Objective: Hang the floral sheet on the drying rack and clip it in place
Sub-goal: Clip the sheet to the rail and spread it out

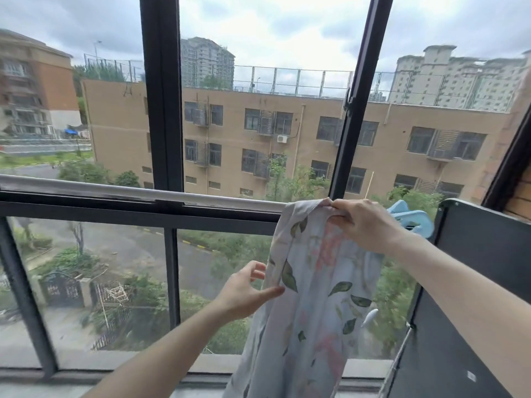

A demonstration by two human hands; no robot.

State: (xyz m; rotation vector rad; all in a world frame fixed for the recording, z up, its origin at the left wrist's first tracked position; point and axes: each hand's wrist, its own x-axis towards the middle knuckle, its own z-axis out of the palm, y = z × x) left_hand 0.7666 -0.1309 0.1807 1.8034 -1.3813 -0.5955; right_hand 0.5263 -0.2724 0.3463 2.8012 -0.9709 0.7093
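The right hand grips the sheet at the rail's right end (a blue clip sits just behind). The left hand pinches its left edge lower down.

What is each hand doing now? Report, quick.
Left hand: pinches the floral sheet's side edge.
Right hand: fingers grip the sheet's top at the rail.

Black-framed window; tan building outside; overcast daylight.
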